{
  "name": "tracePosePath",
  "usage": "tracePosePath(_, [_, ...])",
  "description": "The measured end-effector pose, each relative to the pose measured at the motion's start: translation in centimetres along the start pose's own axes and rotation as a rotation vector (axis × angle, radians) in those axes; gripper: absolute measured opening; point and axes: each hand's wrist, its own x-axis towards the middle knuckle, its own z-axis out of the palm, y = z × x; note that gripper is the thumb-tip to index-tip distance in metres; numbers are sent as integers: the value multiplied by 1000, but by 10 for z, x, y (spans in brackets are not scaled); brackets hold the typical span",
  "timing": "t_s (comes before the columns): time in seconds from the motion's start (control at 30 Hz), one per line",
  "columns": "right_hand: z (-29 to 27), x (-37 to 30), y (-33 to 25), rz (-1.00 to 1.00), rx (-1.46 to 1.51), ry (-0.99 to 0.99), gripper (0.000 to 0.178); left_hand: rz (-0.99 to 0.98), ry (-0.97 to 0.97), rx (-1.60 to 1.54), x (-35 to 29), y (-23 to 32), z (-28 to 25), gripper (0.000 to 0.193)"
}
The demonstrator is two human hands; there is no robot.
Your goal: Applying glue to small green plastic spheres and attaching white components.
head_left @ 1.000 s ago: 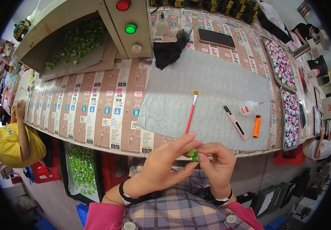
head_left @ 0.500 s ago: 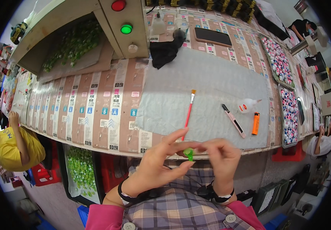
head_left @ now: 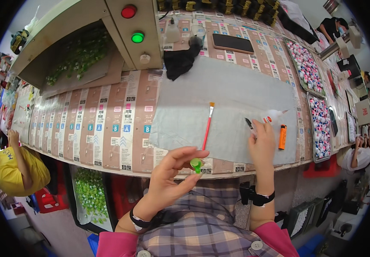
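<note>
Near the table's front edge my left hand (head_left: 171, 171) pinches a small translucent green plastic piece (head_left: 196, 165) between thumb and fingers. My right hand (head_left: 262, 143) is over the mat (head_left: 232, 81), its fingers closed around a slim pink-and-black utility knife (head_left: 249, 123). Only the knife's dark end and a bit of its body show; the hand covers the rest. Close by on the right are a small white glue bottle (head_left: 275, 116) and an orange lighter (head_left: 282, 137). Between my hands, a red-handled brush (head_left: 208, 126) lies on the mat.
A grey machine (head_left: 146, 34) with red and green buttons holds green pieces at the back left. Behind the mat are a black cloth (head_left: 180, 62), a phone (head_left: 233, 43) and a white squeeze bottle (head_left: 172, 32). Trays (head_left: 320, 159) of colourful pieces line the right. Other people sit at both sides.
My right hand has left the green piece and moved forward and right onto the utility knife. My left hand keeps the green piece, now slightly to the left.
</note>
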Motion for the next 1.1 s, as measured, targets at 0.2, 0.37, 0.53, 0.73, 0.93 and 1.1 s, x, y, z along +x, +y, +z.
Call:
tracePosePath(0.2, [-58,-10,-70,-25,471,-164,30,-6,2,-31,-3,-1,-4,51])
tracePosePath(0.37, [-74,-20,-92,-226,601,-300,35,26,-13,-3,-4,0,-2,58])
tracePosePath(0.53, [-76,-20,-92,-382,485,-353,44,-83,-68,-196,-4,5,-3,57])
tracePosePath(0.73, [-78,-18,-98,-494,566,-339,34,-313,-171,-436,-4,9,-11,51])
tracePosePath(0.93, [-74,-13,-102,-543,569,-369,40,-399,-240,-547,-1,5,-20,49])
tracePosePath(1.1, [-69,-14,-104,-487,661,-409,37,-438,-255,-554,-1,9,-18,49])
